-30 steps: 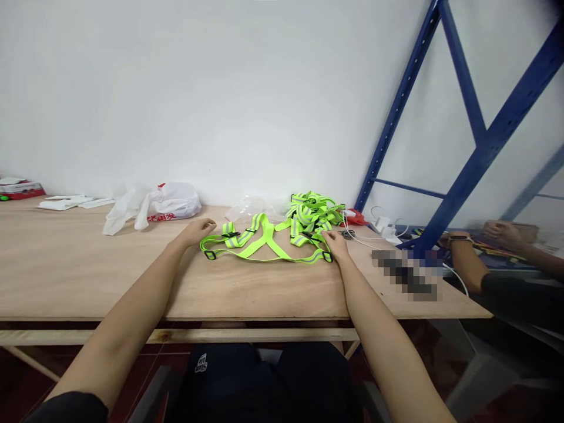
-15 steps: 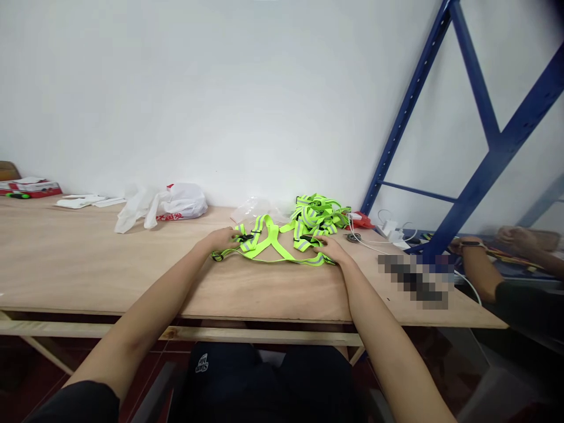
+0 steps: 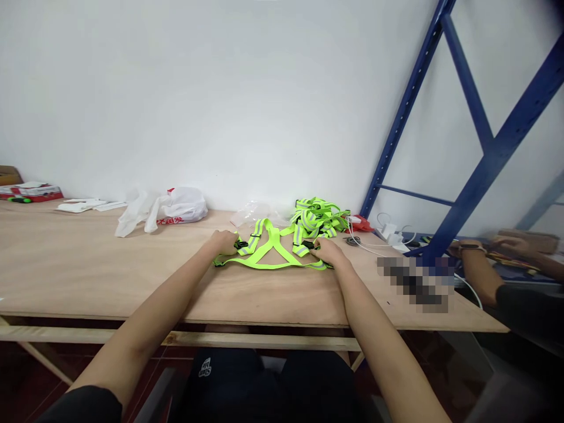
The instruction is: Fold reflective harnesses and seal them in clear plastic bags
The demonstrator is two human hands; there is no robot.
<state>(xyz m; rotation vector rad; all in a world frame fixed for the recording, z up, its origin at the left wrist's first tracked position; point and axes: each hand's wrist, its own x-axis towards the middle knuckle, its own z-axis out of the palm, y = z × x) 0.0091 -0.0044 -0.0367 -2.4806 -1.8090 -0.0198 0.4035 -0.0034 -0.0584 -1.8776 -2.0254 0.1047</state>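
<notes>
The green harness (image 3: 273, 239) lies spread on the table (image 3: 264, 299), left hand (image 3: 224, 242) and right hand (image 3: 329, 251) each pinching it near a buckle, fingers narrow. Its far straps seem to meet the tangled pile (image 3: 319, 212) — a pull could snag there.

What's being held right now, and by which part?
The green harness: left hand and right hand each grip it beside a black buckle; exact fingertip placement is hidden.

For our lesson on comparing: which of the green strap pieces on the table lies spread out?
The harness with the Y-shaped middle, between the left hand and right hand; the other straps lie heaped in a tangle beyond it.
</notes>
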